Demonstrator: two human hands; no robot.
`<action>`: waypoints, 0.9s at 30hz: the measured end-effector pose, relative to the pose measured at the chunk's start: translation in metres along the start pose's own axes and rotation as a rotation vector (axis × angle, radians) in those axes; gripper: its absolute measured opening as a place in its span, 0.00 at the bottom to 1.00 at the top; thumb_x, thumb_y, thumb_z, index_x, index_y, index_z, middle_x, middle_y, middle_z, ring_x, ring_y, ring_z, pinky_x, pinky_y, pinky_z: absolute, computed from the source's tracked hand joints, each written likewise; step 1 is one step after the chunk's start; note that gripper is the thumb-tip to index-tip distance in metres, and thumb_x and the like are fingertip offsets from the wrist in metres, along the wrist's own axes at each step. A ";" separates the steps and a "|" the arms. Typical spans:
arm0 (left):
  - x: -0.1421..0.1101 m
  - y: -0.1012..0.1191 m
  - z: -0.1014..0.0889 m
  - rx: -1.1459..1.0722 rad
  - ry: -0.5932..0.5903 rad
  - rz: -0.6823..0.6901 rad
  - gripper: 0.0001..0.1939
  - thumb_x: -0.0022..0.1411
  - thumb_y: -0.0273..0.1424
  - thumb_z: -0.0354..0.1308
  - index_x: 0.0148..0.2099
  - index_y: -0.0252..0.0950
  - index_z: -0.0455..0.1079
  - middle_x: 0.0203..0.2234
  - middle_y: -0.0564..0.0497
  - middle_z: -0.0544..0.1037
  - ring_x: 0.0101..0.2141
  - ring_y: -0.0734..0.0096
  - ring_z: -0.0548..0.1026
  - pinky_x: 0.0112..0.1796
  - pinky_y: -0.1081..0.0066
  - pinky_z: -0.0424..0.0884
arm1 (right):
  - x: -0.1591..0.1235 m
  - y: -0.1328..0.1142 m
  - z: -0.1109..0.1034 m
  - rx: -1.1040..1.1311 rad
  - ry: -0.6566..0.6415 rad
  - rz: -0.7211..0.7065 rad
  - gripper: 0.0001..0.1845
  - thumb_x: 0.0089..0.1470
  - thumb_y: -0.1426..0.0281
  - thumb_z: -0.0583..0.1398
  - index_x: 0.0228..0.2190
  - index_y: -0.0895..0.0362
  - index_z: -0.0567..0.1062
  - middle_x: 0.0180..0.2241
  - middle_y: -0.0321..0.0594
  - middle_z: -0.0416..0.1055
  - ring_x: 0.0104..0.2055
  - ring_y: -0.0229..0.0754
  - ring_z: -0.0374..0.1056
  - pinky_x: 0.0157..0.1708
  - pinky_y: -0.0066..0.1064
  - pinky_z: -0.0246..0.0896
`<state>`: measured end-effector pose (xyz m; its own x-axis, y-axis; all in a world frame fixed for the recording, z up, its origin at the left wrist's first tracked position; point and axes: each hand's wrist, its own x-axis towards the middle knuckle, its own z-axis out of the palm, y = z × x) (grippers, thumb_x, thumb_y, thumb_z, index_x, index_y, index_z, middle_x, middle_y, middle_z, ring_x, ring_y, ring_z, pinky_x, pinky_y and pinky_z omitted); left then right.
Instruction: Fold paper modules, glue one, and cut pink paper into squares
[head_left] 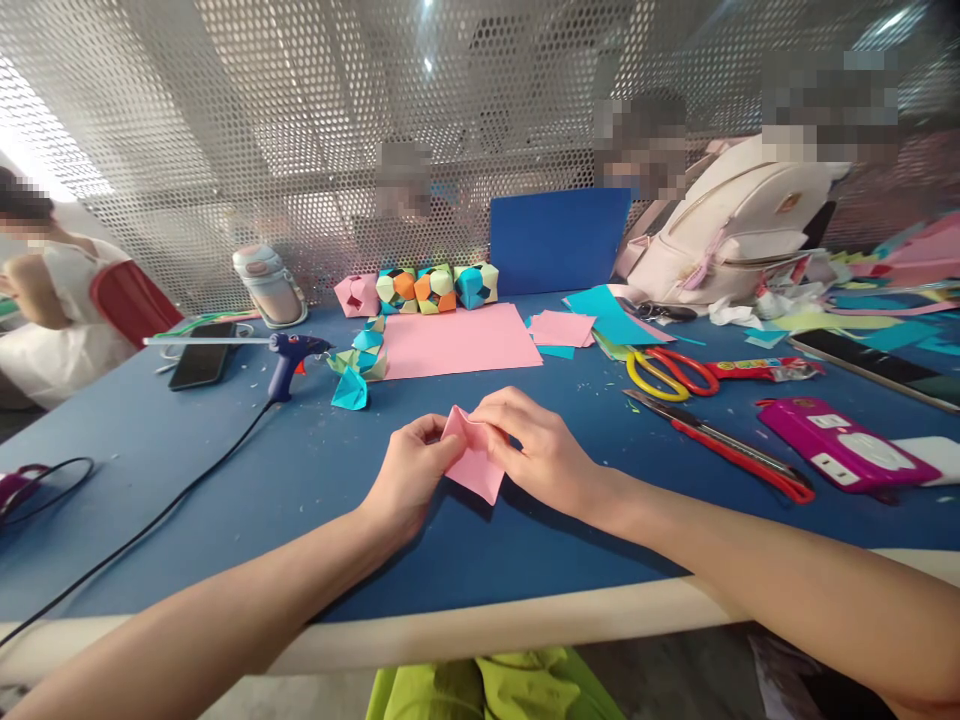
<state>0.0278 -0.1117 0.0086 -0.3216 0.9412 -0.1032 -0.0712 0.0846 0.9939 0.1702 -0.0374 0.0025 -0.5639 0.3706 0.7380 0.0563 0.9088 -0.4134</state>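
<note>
A small piece of pink paper [478, 474], partly folded, is held between both hands above the blue table [300, 560]. My left hand [411, 468] pinches its left side, thumb on the upper face. On the right, my right hand [536, 445] grips the upper right edge with thumb and fingers. Some fingertips are hidden behind the paper. Beyond the hands lies a large pink sheet [457, 342]. Several folded blue and green paper pieces [352, 385] rest at its left, and a row of multicoloured paper balls [417, 289] stands along its far edge.
Left are a glue gun [289, 360] with its cord, a black phone [202, 355] and a bottle [270, 285]. Right lie scissors [667, 374], a red utility knife [735, 455], a magenta device [844, 440] and another phone [881, 365]. A backpack [739, 225] stands behind; a person [64, 290] sits far left.
</note>
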 end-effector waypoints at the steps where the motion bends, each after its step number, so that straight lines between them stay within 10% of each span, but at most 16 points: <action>1: 0.000 0.000 0.000 -0.001 0.000 0.001 0.10 0.49 0.34 0.62 0.29 0.32 0.70 0.25 0.53 0.71 0.26 0.76 0.66 0.29 0.74 0.62 | 0.000 0.000 0.000 -0.014 -0.005 -0.022 0.13 0.57 0.78 0.49 0.39 0.54 0.70 0.37 0.43 0.70 0.39 0.40 0.68 0.39 0.35 0.68; 16: -0.004 0.004 0.005 0.088 0.109 0.021 0.04 0.44 0.29 0.55 0.25 0.33 0.65 0.20 0.58 0.65 0.22 0.80 0.60 0.23 0.76 0.54 | 0.006 0.003 -0.010 -0.192 0.062 -0.050 0.09 0.60 0.74 0.53 0.33 0.57 0.73 0.31 0.43 0.76 0.34 0.42 0.71 0.37 0.36 0.64; 23: 0.002 -0.003 0.003 0.118 0.143 0.082 0.05 0.46 0.30 0.55 0.27 0.34 0.65 0.21 0.58 0.66 0.23 0.78 0.61 0.24 0.75 0.56 | 0.009 -0.011 -0.003 0.088 0.101 0.325 0.09 0.51 0.70 0.62 0.29 0.55 0.64 0.26 0.34 0.67 0.26 0.35 0.64 0.27 0.29 0.63; 27: 0.004 -0.006 0.003 0.128 0.141 0.082 0.05 0.46 0.30 0.55 0.28 0.34 0.65 0.22 0.57 0.66 0.23 0.78 0.61 0.24 0.75 0.56 | 0.007 -0.006 0.001 0.022 0.094 0.170 0.09 0.54 0.77 0.56 0.25 0.55 0.63 0.25 0.33 0.63 0.26 0.34 0.62 0.28 0.27 0.60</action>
<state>0.0295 -0.1078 0.0028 -0.4513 0.8922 -0.0170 0.0786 0.0588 0.9952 0.1655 -0.0401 0.0096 -0.4684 0.5356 0.7027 0.1258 0.8276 -0.5470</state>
